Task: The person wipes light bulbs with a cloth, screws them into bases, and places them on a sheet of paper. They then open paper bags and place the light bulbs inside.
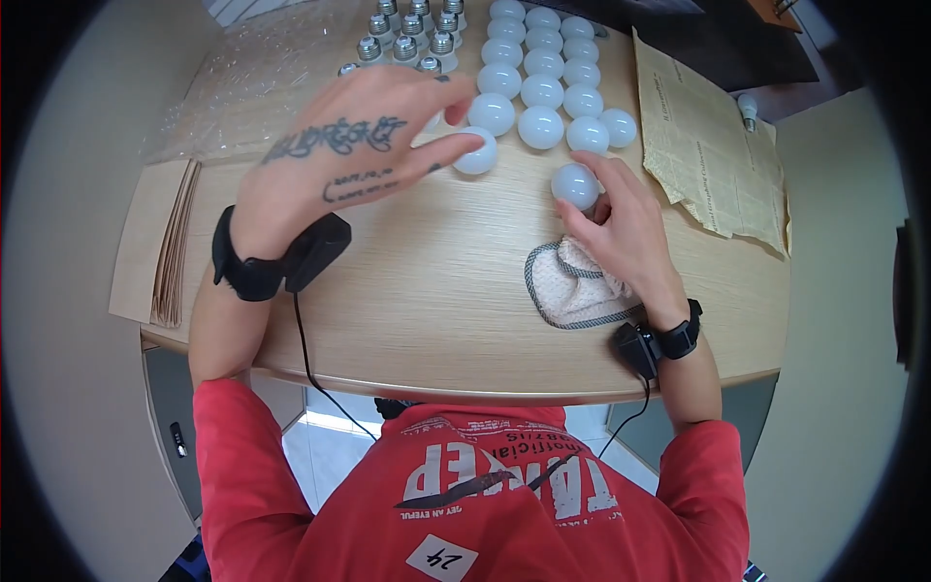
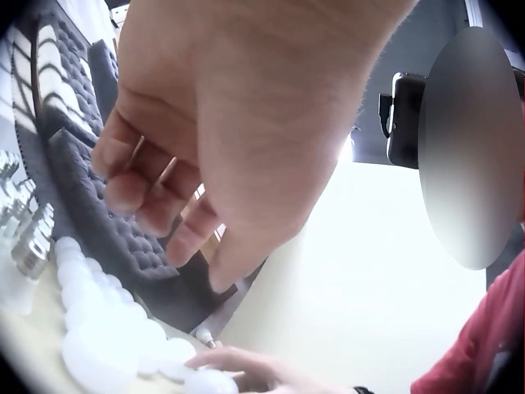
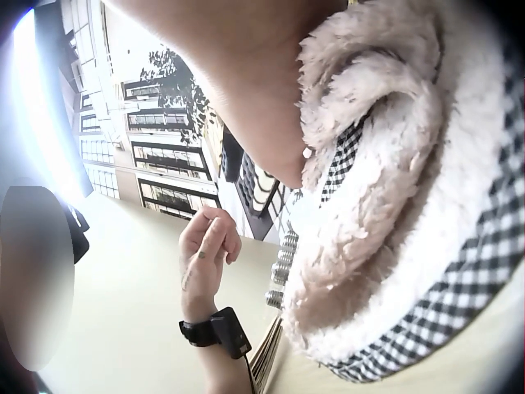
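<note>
My right hand (image 1: 628,218) pinches a round white light bulb (image 1: 575,184) between thumb and fingers, low over the table. Beneath the palm and wrist lies a fluffy cream cloth (image 1: 582,296) with a checked border, folded over itself; it fills much of the right wrist view. My left hand (image 1: 359,136) is raised over the table with its fingers loosely bent and nothing in them, as the left wrist view shows. Past its thumb sits another bulb (image 1: 475,152), at the near end of several rows of white bulbs (image 1: 541,92) standing globe up.
Bulbs with metal screw bases up (image 1: 405,50) stand at the back, partly hidden by my left hand. Bubble wrap (image 1: 242,82) lies back left, brown paper bags (image 1: 155,242) at the left edge. On the right, printed brown paper (image 1: 713,155) bears a smaller bulb (image 1: 748,109).
</note>
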Demonstrator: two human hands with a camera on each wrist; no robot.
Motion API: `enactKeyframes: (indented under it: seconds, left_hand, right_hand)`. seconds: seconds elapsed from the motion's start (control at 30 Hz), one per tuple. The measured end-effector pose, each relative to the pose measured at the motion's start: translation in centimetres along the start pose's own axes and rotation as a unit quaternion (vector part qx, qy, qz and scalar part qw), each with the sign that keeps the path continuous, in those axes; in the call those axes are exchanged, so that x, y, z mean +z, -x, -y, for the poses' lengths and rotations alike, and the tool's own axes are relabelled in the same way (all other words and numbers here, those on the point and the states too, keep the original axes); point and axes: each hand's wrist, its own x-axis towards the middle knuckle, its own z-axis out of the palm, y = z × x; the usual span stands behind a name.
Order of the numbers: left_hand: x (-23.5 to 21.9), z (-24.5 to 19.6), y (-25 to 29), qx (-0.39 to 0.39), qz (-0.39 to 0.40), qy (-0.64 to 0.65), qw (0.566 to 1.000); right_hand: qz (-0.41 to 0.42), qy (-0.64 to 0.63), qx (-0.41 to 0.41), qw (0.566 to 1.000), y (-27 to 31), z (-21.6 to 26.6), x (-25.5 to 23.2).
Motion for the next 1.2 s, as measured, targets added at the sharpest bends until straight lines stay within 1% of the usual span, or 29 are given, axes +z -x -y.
enactKeyframes:
  seconds: [0.07, 0.17, 0.27, 0.37, 0.47, 0.57, 0.6, 0.7, 0.77, 0.83, 0.87, 0.9, 0.97, 1.07, 1.17, 1.2]
  left_hand:
    - [-0.8, 0.4, 0.2, -0.026, 0.029, -0.019, 0.999]
    - [-1.9, 0.2, 0.5, -0.070, 0.099, -0.043, 0.992]
    - [-1.5, 0.4, 0.8, -0.074, 0.095, -0.055, 0.991]
    - [-0.6, 0.8, 1.2, -0.049, 0.079, -0.056, 0.994]
    - [0.0, 0.9, 1.0, -0.034, 0.088, -0.046, 0.994]
    - [1.4, 0.1, 0.6, -0.010, 0.060, -0.022, 0.998]
    - [2.2, 0.0, 0.8, -0.008, 0.047, -0.011, 0.999]
    - [3.4, -1.4, -0.1, -0.016, 0.070, 0.043, 0.996]
    - [4.5, -2.9, -0.4, -0.048, 0.067, 0.130, 0.988]
    - [5.8, -4.2, -0.4, -0.095, 0.069, 0.229, 0.966]
    - [6.2, -4.7, -0.5, -0.142, 0.088, 0.293, 0.942]
    - [6.7, -4.9, -0.5, -0.171, 0.093, 0.356, 0.914]
    - [7.7, -5.1, -0.4, -0.225, 0.102, 0.477, 0.843]
    - [8.9, -5.2, -0.2, -0.249, 0.104, 0.579, 0.769]
    - [8.4, -5.7, 0.0, -0.273, 0.101, 0.619, 0.729]
    - [8.5, -5.7, 0.1, -0.274, 0.080, 0.624, 0.728]
  right_hand:
    - [0.002, 0.009, -0.006, 1.000, 0.0, -0.2, -0.1]
    - [-0.006, -0.005, -0.001, 1.000, -0.1, -0.1, -0.1]
    - [-0.013, -0.010, -0.004, 1.000, 0.0, -0.2, 0.0]
    - [-0.010, -0.010, -0.006, 1.000, 0.0, -0.3, 0.0]
    - [-0.012, -0.010, -0.011, 1.000, 0.0, -0.4, 0.1]
    - [-0.006, -0.010, -0.010, 1.000, 0.0, -0.4, 0.0]
    - [-0.003, -0.012, -0.010, 1.000, 0.0, -0.4, 0.0]
    - [-0.008, -0.027, -0.019, 0.999, 0.0, -0.2, -0.2]
    - [-0.027, -0.048, -0.041, 0.998, 0.0, -0.2, -0.3]
    - [-0.055, -0.062, -0.103, 0.991, -0.1, -0.2, -0.5]
    - [-0.068, -0.069, -0.135, 0.986, -0.2, -0.2, -0.5]
    - [-0.070, -0.082, -0.145, 0.984, -0.2, -0.2, -0.4]
    - [-0.075, -0.106, -0.164, 0.978, 0.0, -0.3, -0.3]
    - [-0.048, -0.113, -0.152, 0.981, 0.1, -0.5, -0.1]
    - [-0.040, -0.085, -0.184, 0.978, 0.0, -0.9, -0.1]
    - [-0.057, -0.073, -0.167, 0.982, -0.2, -0.7, -0.4]
